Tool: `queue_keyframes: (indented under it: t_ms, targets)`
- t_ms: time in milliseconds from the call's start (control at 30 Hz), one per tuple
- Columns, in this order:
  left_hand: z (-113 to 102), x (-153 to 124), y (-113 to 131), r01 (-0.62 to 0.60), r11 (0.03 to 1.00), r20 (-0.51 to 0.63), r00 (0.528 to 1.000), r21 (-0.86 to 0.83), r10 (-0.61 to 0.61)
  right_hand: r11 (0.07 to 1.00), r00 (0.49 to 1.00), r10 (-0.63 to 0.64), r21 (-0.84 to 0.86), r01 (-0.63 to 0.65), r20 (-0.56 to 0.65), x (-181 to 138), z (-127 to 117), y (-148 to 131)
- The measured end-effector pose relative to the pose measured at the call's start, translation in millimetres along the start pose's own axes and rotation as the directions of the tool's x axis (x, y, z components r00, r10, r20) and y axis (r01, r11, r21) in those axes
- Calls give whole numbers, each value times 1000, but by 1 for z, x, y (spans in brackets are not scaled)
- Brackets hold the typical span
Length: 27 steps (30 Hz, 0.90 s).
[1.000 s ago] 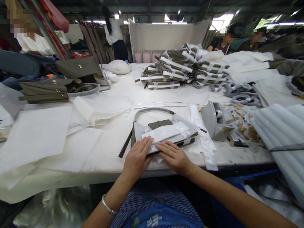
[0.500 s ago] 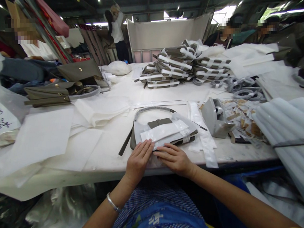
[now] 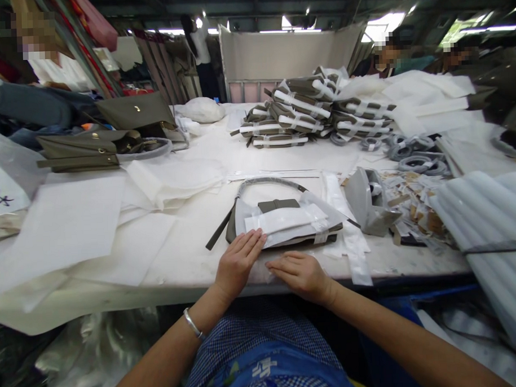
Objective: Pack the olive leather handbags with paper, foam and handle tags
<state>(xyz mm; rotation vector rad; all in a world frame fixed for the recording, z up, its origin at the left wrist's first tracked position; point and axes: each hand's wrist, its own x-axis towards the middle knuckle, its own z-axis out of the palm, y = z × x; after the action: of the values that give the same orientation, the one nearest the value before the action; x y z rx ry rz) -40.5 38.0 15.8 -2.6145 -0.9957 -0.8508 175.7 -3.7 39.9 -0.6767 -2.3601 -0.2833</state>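
An olive-grey handbag [image 3: 279,205] lies flat on the white table, partly covered by white wrapping sheet [image 3: 280,220] and clear tape. Its wrapped handle [image 3: 266,181] arches away from me. My left hand [image 3: 239,259] rests flat on the bag's near left corner, fingers stretched out. Just in front of the bag, apart from it, my right hand [image 3: 301,275] has its fingers pressed together over the table. A small clear film, like tape, shows at those fingertips. To the right stands a grey tape dispenser [image 3: 370,203], beside white foam strips [image 3: 357,263].
Wrapped bags [image 3: 297,110] are piled at the back. Unwrapped olive bags [image 3: 81,149] lie at the left behind white paper sheets [image 3: 73,222]. Paper scraps [image 3: 423,202] and foam rolls [image 3: 487,219] occupy the right. Several people are in the background.
My right hand has come off the bag's near edge, and its fingers have drawn together. The left hand stays flat on the bag's corner. My view has shifted slightly.
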Motion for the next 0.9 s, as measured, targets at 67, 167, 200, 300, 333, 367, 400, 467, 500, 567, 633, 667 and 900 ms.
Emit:
queue_keyframes:
  t_ms: [67, 167, 200, 300, 333, 367, 400, 467, 500, 567, 633, 667, 900]
  targets:
    - [0, 0, 0, 4, 1000, 5, 1000, -11, -4, 1000, 1000, -12, -11, 12, 3, 6, -3, 3]
    - [1, -1, 0, 9, 1000, -4, 1000, -27, -9, 1000, 1000, -27, -15, 27, 12, 13, -6, 7]
    - [1, 0, 0, 8, 999, -7, 1000, -33, -8, 999, 999, -35, -19, 36, 16, 15, -7, 7]
    - [1, 0, -1, 4, 999, -25, 1000, -50, -5, 997, 999, -51, -61, 52, 11, 19, -9, 8]
    - [1, 0, -1, 5, 998, -27, 1000, -56, -7, 996, 999, -45, -76, 46, 8, 20, -9, 8]
    - [1, 0, -1, 9, 998, -28, 1000, -60, -10, 996, 999, -34, -88, 35, 4, 20, -9, 9]
    - [1, 0, -1, 12, 998, -27, 1000, -63, -14, 995, 1000, -20, -93, 20, 1, 20, -8, 9]
    - [1, 0, -1, 14, 998, -22, 1000, -63, -16, 996, 1000, 12, -86, -11, 7, 18, -4, 11]
    - [1, 0, -1, 15, 998, -25, 1000, -63, -16, 996, 1000, 30, -80, -29, 7, 17, -2, 12]
    - [2, 0, -2, 10, 997, -47, 999, -72, -14, 995, 997, 71, -68, -72, -6, 16, 2, 12]
    - [4, -1, -3, 6, 995, -74, 997, -103, -13, 993, 994, 101, -55, -103, -36, 17, 5, 12]
    - [4, -1, -4, 2, 992, -86, 996, -128, -13, 992, 992, 115, -51, -118, -53, 19, 5, 12]
    - [3, -4, -16, -95, 971, -143, 988, -219, 64, 976, 972, 216, 32, -214, -89, 21, 8, 11]
